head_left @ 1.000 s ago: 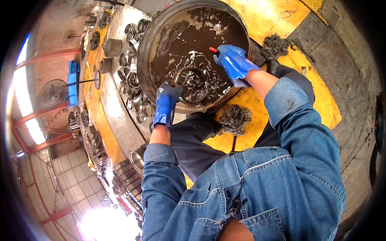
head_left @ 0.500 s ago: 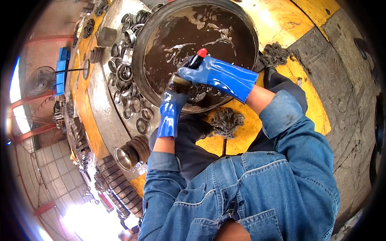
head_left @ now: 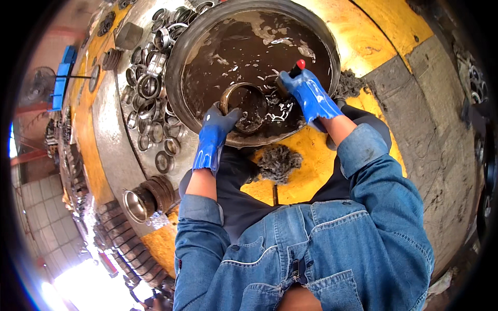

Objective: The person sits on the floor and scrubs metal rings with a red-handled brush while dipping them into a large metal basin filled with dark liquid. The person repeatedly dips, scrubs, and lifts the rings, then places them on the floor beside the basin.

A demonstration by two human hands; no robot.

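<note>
My left hand [head_left: 218, 123], in a blue rubber glove, grips the near-left side of a wide metal ring [head_left: 226, 97]. The ring is tilted, and its lower part dips into dark brown liquid [head_left: 207, 65]. Gloved the same way, my right hand [head_left: 306, 92] is closed round a brush [head_left: 300, 65] with a black, red-tipped handle. The brush's dark head is partly hidden below the fingers, close over the liquid and apart from the ring. Both hands are above the near half of a large round basin [head_left: 175, 78].
Many loose metal rings [head_left: 150, 85] lie left of the basin. Stacked rings [head_left: 148, 199] stand nearer on the left. Grey fibre clumps sit between my legs [head_left: 279, 163] and right of the basin [head_left: 350, 84]. A fan [head_left: 42, 83] is at far left.
My hands have moved apart: the right with the brush to the right, the left slightly lower. The ring, earlier edge-on between them, now shows its round opening. The view has shifted slightly.
</note>
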